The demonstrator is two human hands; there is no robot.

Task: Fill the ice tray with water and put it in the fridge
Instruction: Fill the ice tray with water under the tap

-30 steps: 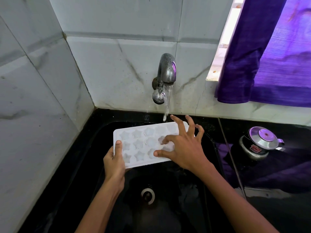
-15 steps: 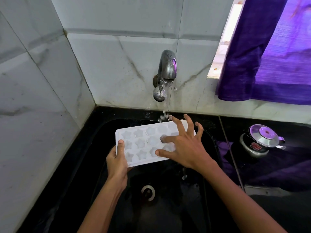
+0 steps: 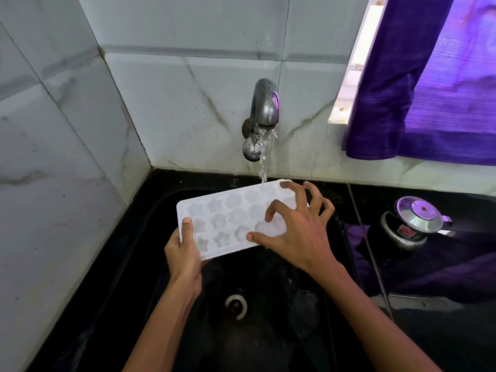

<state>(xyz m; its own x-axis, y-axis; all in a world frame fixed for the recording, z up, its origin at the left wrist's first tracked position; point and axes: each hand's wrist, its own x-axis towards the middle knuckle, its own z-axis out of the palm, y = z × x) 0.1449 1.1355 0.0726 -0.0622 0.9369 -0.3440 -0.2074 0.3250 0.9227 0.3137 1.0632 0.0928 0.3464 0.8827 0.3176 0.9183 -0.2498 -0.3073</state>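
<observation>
A white ice tray (image 3: 228, 221) with star moulds is held over a black sink (image 3: 128, 264) under a running tap (image 3: 263, 108). The left hand (image 3: 185, 253) pinches its near corner; the right hand (image 3: 300, 232) hovers spread, fingertips touching. Wet plastic, likely slippery and sloshing: support both short ends, level.

Water stream (image 3: 263, 167) thicker now, falling steady from tap (image 3: 264, 108), no longer mere drips. Ice tray (image 3: 214, 224) shifts so far right corner sits under flow; earlier water landed just off its back edge. Right hand (image 3: 298, 232) fingers curl up, arched clawlike over right cells instead of lying flatter. Left hand (image 3: 185, 251) grip unchanged, tray tilts slightly.
</observation>
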